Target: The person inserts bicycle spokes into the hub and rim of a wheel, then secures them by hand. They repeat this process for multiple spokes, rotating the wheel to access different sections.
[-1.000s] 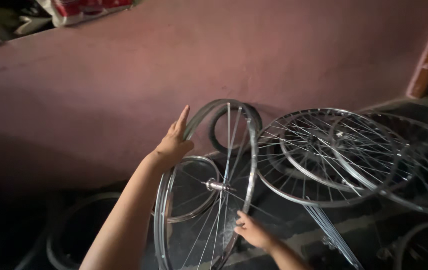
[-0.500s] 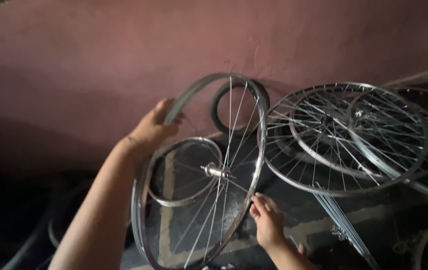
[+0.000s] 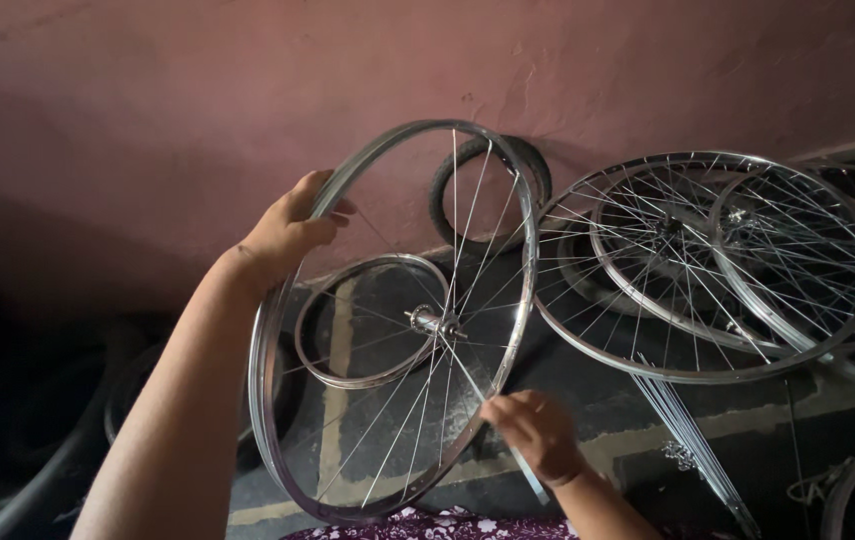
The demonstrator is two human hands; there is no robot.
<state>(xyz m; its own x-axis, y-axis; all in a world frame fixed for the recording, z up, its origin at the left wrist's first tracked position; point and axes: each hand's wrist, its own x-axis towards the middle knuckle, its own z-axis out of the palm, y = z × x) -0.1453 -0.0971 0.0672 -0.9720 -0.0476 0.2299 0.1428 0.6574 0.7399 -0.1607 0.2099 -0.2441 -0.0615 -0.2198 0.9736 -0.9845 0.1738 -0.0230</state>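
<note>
Wheel (image 3: 398,320) rim held by left hand (image 3: 288,230) fingers, right hand (image 3: 538,435) seemingly pinching a spoke

Dark floor (image 3: 588,400) with spoked wheels (image 3: 708,270), loose rim (image 3: 348,330), small tyre (image 3: 493,190).

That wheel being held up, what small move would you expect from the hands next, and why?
Probably a slight turn of the wheel: the left hand grips its rim up top, while the right hand pinches one spoke low down, with many more spokes around.
</note>
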